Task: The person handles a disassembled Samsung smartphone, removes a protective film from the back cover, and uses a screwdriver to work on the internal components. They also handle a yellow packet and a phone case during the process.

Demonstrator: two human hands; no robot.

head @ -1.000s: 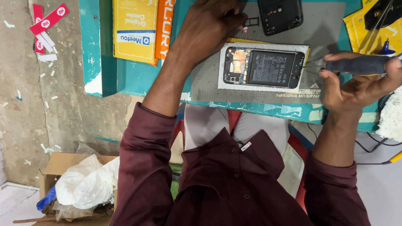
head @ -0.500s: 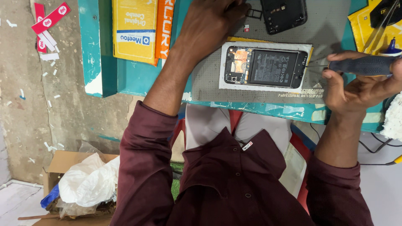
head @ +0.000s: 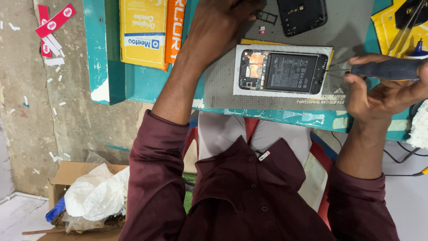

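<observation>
Opened phone (head: pixel 281 72), back cover off, lies flat w/ battery & boards showing, on a white sheet (head: pixel 238 91) over the grey anti-slip mat (head: pixel 223 85) on the teal desk (head: pixel 285 117), just in front of the person's chest.

Right hand (head: pixel 379 96) is closed around a dark-handled screwdriver (head: pixel 385 69), held approx. level; its thin tip sits at the phone's right end, prob. touching a screw there, too small to be sure.

Left hand (head: pixel 220 27) reaches across the mat toward the top edge of view, past the phone's upper left corner; fingers run out of frame, so can't tell if it's open or gripping anything. It's near a small black SIM tray (head: pixel 266 17) & a tiny red-white chip (head: pixel 262 30).

Black back cover (head: pixel 302 15) lies above the phone, apart from it. Yellow & orange packets (head: pixel 147 31) hang at the desk's left part. Cardboard box w/ white plastic bags (head: pixel 96 196) sits on the floor, lower left.
</observation>
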